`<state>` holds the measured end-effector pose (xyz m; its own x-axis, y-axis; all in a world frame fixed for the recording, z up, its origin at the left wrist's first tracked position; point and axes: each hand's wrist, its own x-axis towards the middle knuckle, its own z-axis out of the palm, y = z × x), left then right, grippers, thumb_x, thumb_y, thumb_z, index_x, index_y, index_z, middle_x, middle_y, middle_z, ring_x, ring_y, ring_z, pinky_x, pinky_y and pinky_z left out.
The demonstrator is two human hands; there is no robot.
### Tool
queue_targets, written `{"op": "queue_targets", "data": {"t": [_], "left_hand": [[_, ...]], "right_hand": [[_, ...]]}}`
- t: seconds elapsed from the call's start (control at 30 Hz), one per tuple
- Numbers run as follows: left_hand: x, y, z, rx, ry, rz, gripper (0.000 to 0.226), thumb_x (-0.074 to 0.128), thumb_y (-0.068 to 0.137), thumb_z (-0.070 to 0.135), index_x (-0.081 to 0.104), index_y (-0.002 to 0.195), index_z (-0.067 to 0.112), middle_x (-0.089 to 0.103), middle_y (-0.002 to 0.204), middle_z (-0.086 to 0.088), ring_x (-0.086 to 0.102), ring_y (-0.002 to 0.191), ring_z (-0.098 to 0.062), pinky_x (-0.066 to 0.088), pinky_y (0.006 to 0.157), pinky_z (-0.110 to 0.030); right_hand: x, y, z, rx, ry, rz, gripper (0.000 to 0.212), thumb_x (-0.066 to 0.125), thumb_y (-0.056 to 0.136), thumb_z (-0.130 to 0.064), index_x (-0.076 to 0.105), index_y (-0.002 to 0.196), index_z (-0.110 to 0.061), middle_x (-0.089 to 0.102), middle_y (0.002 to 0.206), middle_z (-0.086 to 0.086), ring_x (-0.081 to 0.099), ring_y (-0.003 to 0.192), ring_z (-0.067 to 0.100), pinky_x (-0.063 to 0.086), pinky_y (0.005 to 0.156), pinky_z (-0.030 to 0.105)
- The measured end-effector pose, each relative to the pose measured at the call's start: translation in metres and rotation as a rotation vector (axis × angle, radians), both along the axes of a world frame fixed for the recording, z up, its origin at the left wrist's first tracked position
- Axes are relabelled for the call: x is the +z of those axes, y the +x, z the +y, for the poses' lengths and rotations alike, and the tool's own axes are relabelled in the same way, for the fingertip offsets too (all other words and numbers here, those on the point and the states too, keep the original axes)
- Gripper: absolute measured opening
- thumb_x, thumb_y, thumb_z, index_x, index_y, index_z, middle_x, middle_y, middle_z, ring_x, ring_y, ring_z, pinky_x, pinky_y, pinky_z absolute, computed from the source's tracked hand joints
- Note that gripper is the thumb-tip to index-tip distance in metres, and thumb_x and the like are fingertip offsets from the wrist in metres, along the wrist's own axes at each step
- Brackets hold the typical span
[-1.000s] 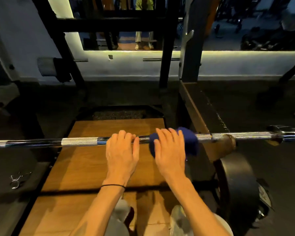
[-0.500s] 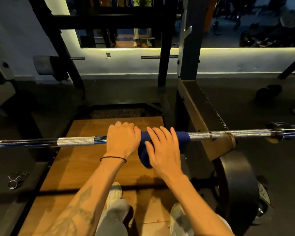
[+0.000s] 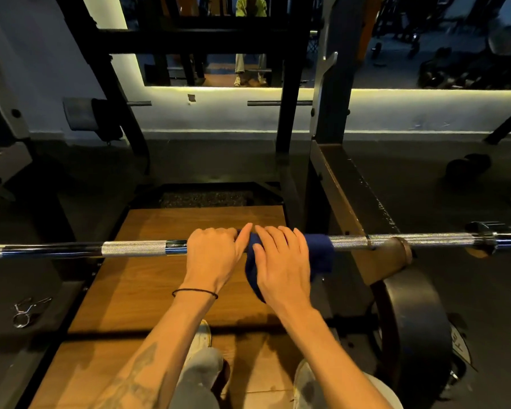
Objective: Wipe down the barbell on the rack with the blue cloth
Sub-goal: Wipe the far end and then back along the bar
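Note:
The steel barbell (image 3: 133, 248) lies across the rack at waist height, running left to right. A dark blue cloth (image 3: 319, 249) is draped over its middle, with a fold hanging below the bar. My right hand (image 3: 281, 261) lies on top of the cloth, its fingers fairly straight and pressing the cloth onto the bar. Directly to its left, my left hand (image 3: 213, 255) grips the bare bar with its fingers curled over the top, and its index finger touches the cloth's edge.
A wooden platform (image 3: 148, 278) lies under the bar. The rack's right safety arm (image 3: 345, 196) carries the bar, with a black weight plate (image 3: 416, 329) leaning below it. A spring collar (image 3: 27, 311) lies on the floor at left. Dark rack uprights (image 3: 286, 113) stand ahead.
My left hand has gone from lying flat on the bar to curling round it. The cloth and my right hand have slid a little to the left along the bar.

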<state>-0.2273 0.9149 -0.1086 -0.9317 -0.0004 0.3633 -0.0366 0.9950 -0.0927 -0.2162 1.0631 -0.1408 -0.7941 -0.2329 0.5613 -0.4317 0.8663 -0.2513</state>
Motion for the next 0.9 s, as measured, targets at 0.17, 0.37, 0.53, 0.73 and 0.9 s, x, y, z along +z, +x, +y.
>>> {"op": "queue_targets", "data": {"t": [0.17, 0.37, 0.53, 0.73, 0.9], "left_hand": [[-0.026, 0.012, -0.004, -0.1, 0.189, 0.227, 0.042, 0.025, 0.106, 0.039, 0.056, 0.082, 0.023, 0.045, 0.072, 0.006, 0.041, 0.066, -0.019, 0.031, 0.064, -0.035], [-0.04, 0.028, 0.002, -0.148, 0.295, 0.266, 0.028, 0.038, 0.105, 0.031, 0.058, 0.114, 0.014, 0.056, 0.103, -0.001, 0.049, 0.095, -0.02, 0.039, 0.093, -0.036], [-0.044, 0.027, -0.001, -0.195, 0.315, 0.378, 0.026, 0.049, 0.1, 0.026, 0.064, 0.111, 0.008, 0.063, 0.106, -0.007, 0.056, 0.098, -0.023, 0.039, 0.097, -0.037], [-0.012, 0.029, -0.005, -0.117, 0.298, 0.192, 0.024, 0.045, 0.101, 0.04, 0.061, 0.092, 0.025, 0.056, 0.083, 0.009, 0.05, 0.074, -0.011, 0.039, 0.072, -0.029], [0.024, -0.011, -0.002, 0.064, 0.176, -0.065, 0.052, 0.03, 0.101, 0.051, 0.061, 0.072, 0.022, 0.056, 0.064, 0.006, 0.055, 0.06, -0.013, 0.05, 0.062, -0.032]], "right_hand": [[0.001, -0.016, 0.073, -0.105, -0.079, 0.046, 0.035, 0.046, 0.101, -0.038, 0.066, 0.119, -0.015, 0.064, 0.111, 0.001, 0.058, 0.106, 0.021, 0.034, 0.108, 0.039], [0.003, -0.014, 0.031, -0.325, -0.109, -0.019, 0.033, 0.037, 0.103, -0.033, 0.064, 0.117, -0.02, 0.063, 0.111, -0.002, 0.055, 0.11, 0.02, 0.026, 0.117, 0.045], [0.002, -0.014, 0.014, 0.13, 0.125, 0.049, 0.044, 0.037, 0.104, -0.039, 0.058, 0.133, -0.013, 0.063, 0.115, 0.004, 0.057, 0.102, 0.025, 0.044, 0.096, 0.041], [0.004, -0.019, 0.079, -0.281, -0.139, 0.031, 0.031, 0.042, 0.1, -0.036, 0.067, 0.101, -0.017, 0.063, 0.101, 0.001, 0.057, 0.102, 0.024, 0.032, 0.11, 0.043], [0.002, -0.007, 0.019, -0.332, -0.131, -0.003, 0.029, 0.038, 0.1, -0.027, 0.066, 0.103, -0.018, 0.064, 0.108, 0.002, 0.054, 0.113, 0.029, 0.029, 0.115, 0.052]]}}
